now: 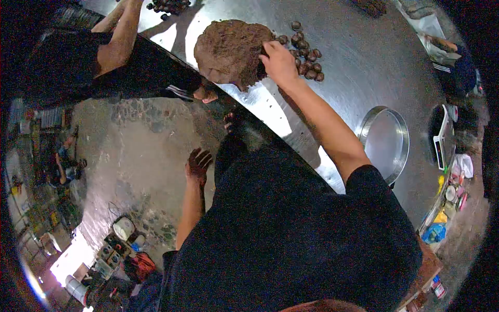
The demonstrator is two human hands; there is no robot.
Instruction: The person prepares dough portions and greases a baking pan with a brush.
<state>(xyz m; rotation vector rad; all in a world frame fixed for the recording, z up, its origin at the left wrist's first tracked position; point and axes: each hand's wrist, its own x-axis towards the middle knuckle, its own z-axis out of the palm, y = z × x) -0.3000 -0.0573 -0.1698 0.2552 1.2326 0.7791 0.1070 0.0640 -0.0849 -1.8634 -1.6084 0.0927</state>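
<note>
A large flattened mass of brown dough (pixel 231 52) lies on the shiny metal table (pixel 358 57). At its right edge is my right hand (pixel 279 63), with the fingers bent against the dough and their tips partly hidden. Several small dark balls (pixel 311 66) sit in a cluster just to the right of that hand. My left hand (pixel 198 164) is away from the table, over the floor, its fingers spread and dark with residue; it holds nothing.
A round metal pan (pixel 387 143) stands on the table by my right arm. A co-worker's arms (pixel 117 47) reach in at the upper left, near more dark balls (pixel 169 5). Another person (pixel 457 65) is at the far right. A white scale (pixel 442 138) lies beyond the pan.
</note>
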